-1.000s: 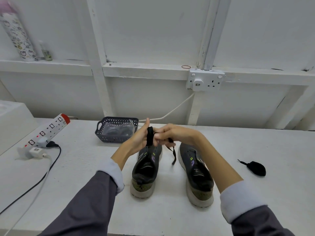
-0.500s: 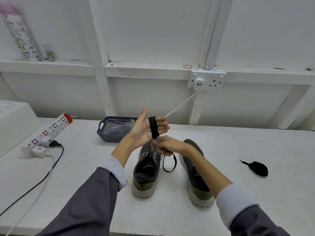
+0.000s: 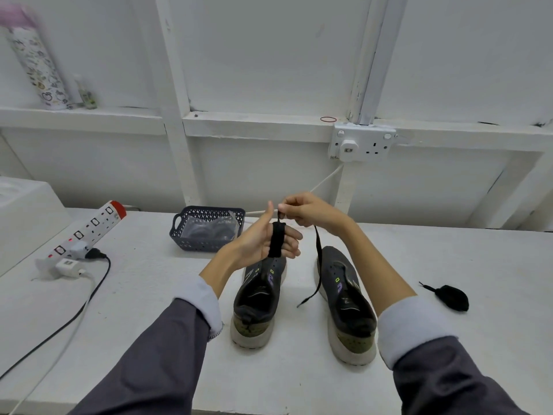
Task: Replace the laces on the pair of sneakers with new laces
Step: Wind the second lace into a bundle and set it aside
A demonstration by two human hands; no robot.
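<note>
Sneakers: left sneaker (image 3: 258,301) and right sneaker (image 3: 348,310) stand side by side on the white table (image 3: 299,384), heels toward me.
Left hand (image 3: 263,241): raised over the left sneaker's toe, fingers nearly straight, thumb up, black lace (image 3: 276,239) wound round them.
Right hand (image 3: 305,211): at 1 o'clock of my left, pinching the lace above the coil; its tail hangs between the sneakers.
Bundled lace (image 3: 452,296): 3 o'clock of the right sneaker, well apart.
Basket (image 3: 208,229): 11 o'clock, beyond the sneakers.
Power strip (image 3: 89,232): 10 o'clock, far left.
</note>
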